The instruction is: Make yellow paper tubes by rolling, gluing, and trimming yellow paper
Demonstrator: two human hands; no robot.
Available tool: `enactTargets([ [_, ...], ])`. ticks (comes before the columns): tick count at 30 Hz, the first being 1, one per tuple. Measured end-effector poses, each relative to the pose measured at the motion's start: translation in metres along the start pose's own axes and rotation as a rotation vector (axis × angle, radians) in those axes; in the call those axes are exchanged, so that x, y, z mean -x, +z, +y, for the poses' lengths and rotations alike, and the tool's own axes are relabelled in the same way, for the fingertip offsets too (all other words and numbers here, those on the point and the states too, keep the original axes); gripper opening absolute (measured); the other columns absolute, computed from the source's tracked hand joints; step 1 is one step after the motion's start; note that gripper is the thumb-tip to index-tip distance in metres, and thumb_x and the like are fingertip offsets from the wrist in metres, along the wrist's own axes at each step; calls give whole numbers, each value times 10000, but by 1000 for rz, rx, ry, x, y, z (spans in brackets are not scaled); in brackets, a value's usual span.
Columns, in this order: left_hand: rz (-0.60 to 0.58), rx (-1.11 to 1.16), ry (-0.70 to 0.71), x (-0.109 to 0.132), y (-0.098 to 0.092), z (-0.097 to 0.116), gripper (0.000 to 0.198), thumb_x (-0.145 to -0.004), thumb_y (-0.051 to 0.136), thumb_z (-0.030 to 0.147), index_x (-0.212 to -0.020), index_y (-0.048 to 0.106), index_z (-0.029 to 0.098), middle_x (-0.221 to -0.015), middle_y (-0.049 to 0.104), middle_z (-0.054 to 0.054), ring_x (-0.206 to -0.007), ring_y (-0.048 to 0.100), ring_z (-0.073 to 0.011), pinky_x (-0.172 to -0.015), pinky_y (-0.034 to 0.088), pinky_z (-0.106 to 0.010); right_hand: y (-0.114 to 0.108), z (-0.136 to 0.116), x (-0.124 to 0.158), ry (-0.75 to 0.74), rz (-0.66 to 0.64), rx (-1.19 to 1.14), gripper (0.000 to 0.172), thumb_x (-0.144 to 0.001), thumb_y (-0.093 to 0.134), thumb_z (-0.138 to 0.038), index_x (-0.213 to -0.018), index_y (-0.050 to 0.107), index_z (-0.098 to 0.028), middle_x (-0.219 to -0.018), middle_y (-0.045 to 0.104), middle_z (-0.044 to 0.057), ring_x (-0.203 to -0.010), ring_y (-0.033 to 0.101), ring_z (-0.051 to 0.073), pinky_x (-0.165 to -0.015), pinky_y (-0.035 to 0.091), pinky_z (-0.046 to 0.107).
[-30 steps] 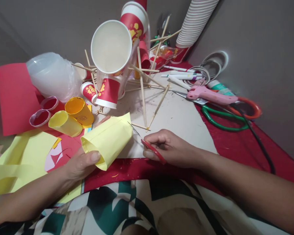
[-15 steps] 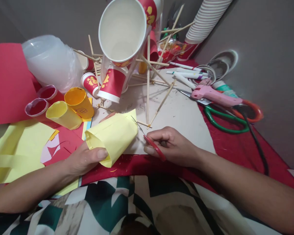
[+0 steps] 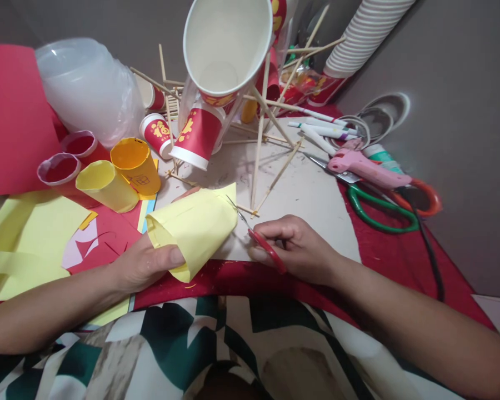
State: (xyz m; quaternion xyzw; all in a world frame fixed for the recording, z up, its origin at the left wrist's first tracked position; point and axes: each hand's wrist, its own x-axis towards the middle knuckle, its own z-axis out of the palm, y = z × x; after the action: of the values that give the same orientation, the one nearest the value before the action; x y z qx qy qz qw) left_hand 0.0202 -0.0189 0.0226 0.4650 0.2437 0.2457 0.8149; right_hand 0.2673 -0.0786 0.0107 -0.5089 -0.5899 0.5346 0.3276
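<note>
My left hand (image 3: 145,261) is closed round a paper cup wrapped in pale yellow paper (image 3: 200,228), its thumb on the near side and the other fingers mostly hidden behind. The wrapped piece lies tilted, with a pointed paper corner sticking out at its upper right end. My right hand (image 3: 295,250) grips small scissors with red handles (image 3: 269,250). Their thin blades reach the paper at that right end. How far the blades are apart is too small to tell. Whether a cup fills the yellow wrap cannot be seen fully.
Wooden sticks joined in a frame (image 3: 260,128) carry red-and-white paper cups (image 3: 200,133) just beyond my hands. Coloured paper-covered cups (image 3: 135,166) stand at left beside paper sheets (image 3: 25,239). Green-handled scissors (image 3: 383,216), a pink glue gun (image 3: 366,166) and markers (image 3: 325,130) lie right.
The view has shifted slightly. Both hands keep their holds, and the scissors stay at the same end of the yellow paper with little visible movement.
</note>
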Motion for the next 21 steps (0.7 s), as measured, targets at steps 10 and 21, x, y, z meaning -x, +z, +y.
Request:
enactTargets([
  [10,40,41,90,3,-7,-5,667,-835,739,311,-1453,490,284,-1354,663,-2,-1253,613,-272,-1024,540,-327,0,-3,-1,-80,26,78,609,-804,702,-525,-500,287,-198,-515,235,-68,-503,224,58,-448,204,224],
  [21,74,-11,64,-1,-15,-4,710,-834,728,293,-1484,444,262,-1518,510,-9,-1443,385,-334,-1199,331,-423,-1,-3,-1,-60,22,132,613,-801,681,-581,-491,321,-193,-510,237,-65,-501,221,62,-440,203,221],
])
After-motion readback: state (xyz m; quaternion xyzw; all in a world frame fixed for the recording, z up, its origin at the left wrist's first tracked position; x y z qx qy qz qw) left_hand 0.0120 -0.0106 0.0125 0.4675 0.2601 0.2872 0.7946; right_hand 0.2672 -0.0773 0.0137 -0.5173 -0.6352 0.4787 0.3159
